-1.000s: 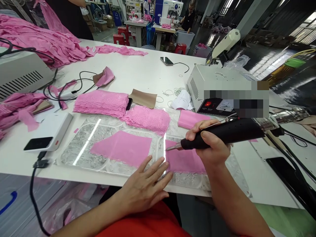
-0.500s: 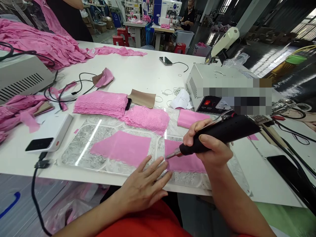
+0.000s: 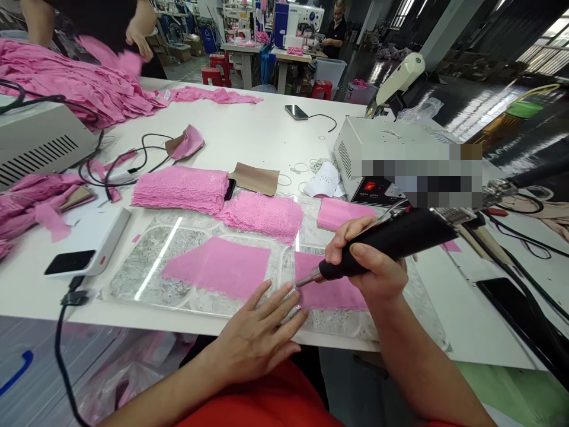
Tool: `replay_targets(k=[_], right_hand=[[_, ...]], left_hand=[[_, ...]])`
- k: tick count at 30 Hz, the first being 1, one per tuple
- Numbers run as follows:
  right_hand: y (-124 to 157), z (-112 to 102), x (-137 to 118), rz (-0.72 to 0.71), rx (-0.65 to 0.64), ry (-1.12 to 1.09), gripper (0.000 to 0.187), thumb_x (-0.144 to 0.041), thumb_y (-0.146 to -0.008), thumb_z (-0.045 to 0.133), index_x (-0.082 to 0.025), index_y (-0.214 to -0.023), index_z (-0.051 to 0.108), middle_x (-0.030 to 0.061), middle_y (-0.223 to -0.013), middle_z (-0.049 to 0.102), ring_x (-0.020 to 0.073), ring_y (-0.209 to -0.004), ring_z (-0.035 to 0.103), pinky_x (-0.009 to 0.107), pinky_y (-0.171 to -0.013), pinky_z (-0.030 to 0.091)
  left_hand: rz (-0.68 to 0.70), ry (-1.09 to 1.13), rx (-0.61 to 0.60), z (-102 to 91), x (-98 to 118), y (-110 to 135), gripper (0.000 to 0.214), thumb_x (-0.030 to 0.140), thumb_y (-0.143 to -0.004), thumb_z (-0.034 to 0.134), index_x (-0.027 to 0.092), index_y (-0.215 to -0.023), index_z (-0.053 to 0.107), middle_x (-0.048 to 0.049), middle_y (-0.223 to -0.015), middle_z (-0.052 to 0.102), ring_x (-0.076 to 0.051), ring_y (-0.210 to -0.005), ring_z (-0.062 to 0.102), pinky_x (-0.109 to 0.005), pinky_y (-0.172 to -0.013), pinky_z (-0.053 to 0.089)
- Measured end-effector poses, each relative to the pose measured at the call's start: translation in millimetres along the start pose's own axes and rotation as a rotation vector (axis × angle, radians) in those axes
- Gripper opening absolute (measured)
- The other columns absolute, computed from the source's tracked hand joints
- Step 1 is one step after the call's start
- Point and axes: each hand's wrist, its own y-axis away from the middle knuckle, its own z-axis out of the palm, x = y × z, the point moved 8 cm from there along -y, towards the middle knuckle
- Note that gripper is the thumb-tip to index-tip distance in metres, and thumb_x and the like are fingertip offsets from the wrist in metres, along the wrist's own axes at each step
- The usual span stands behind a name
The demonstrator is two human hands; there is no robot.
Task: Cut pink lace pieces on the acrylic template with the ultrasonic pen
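Observation:
My right hand (image 3: pixel 380 270) is wrapped round a black corded hand tool (image 3: pixel 395 240) with a thin pointed metal tip. That tip touches the left edge of a pink fabric piece (image 3: pixel 333 292), low down near its corner. Flat beside it, fingers spread, my left hand (image 3: pixel 262 335) rests on the front edge of a clear patterned mat (image 3: pixel 146 290); its fingertips are close to the tip. Another pink fabric piece (image 3: pixel 222 267), pointed at its left end, lies on the mat to the left. Behind them are a thick stack of pink lace-edged pieces (image 3: pixel 180 188) and a lower stack (image 3: pixel 264 214).
A grey box with a red display (image 3: pixel 368 188) stands at the right. A folded pink piece (image 3: pixel 344 212), brown card (image 3: pixel 255 178), white power bank (image 3: pixel 95 243) and black phone (image 3: pixel 511 302) lie around. Pink fabric (image 3: pixel 75 80) is heaped far left, by another person's hand (image 3: pixel 141 38).
The tool's tip has shifted barely, staying at the fabric's edge. My left hand keeps its place. At the far left the other person's hands have come into view, moving pink fabric.

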Motion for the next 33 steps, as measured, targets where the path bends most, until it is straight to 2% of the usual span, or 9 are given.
replay_targets(k=[5, 11, 16, 23, 28, 33], right_hand=[[-5, -12, -14, -0.044, 0.102, -0.006, 0.011, -0.02, -0.065, 0.061, -0.019, -0.077, 0.062, -0.002, -0.068, 0.06, 0.0115, -0.047, 0.057, 0.028, -0.046, 0.049], [-8, -60, -51, -0.216, 0.351, 0.114, 0.009, -0.018, -0.061, 0.058, -0.018, -0.07, 0.061, -0.002, -0.065, 0.059, 0.0117, -0.048, 0.057, 0.028, -0.047, 0.048], [3, -86, -40, -0.23, 0.469, 0.154, 0.01, -0.019, -0.062, 0.058, -0.019, -0.072, 0.059, -0.0028, -0.065, 0.058, 0.0113, -0.048, 0.057, 0.028, -0.05, 0.048], [6, -78, -27, -0.206, 0.418, 0.13, 0.012, -0.021, -0.064, 0.058, -0.019, -0.076, 0.059, -0.0025, -0.071, 0.057, 0.0108, -0.051, 0.057, 0.031, -0.054, 0.05], [3, -69, -23, -0.198, 0.372, 0.151, 0.013, -0.021, -0.065, 0.06, -0.02, -0.078, 0.06, -0.0023, -0.071, 0.057, 0.0112, -0.051, 0.057, 0.032, -0.053, 0.051], [2, -65, -22, -0.203, 0.333, 0.157, 0.012, -0.02, -0.067, 0.06, -0.02, -0.079, 0.061, -0.0019, -0.072, 0.058, 0.0109, -0.052, 0.057, 0.031, -0.053, 0.051]], left_hand=[[0.015, 0.0, 0.021, -8.4, 1, -2, 0.036, 0.034, -0.096, 0.051, 0.019, -0.129, 0.056, -0.0048, -0.138, 0.056, -0.023, -0.139, 0.039, -0.043, -0.121, 0.014], [-0.056, 0.019, 0.121, -16.9, -10, -18, 0.035, 0.023, -0.095, 0.05, 0.018, -0.129, 0.057, -0.0071, -0.135, 0.059, -0.024, -0.137, 0.041, -0.045, -0.12, 0.016], [-0.177, -0.002, 0.147, -3.7, -23, -36, 0.036, 0.038, -0.095, 0.052, 0.02, -0.126, 0.06, -0.0069, -0.135, 0.059, -0.027, -0.136, 0.043, -0.047, -0.12, 0.013], [-0.204, -0.03, 0.098, 8.5, -28, -39, 0.041, 0.044, -0.096, 0.049, 0.021, -0.129, 0.057, -0.0067, -0.137, 0.057, -0.028, -0.137, 0.04, -0.05, -0.119, 0.011], [-0.182, -0.071, 0.041, 11.1, -27, -38, 0.04, 0.04, -0.098, 0.044, 0.022, -0.132, 0.054, -0.0066, -0.14, 0.054, -0.029, -0.14, 0.035, -0.054, -0.118, 0.011], [-0.193, -0.056, 0.038, 10.1, -27, -39, 0.039, 0.039, -0.098, 0.045, 0.021, -0.131, 0.055, -0.0072, -0.139, 0.054, -0.03, -0.139, 0.036, -0.054, -0.118, 0.009]])
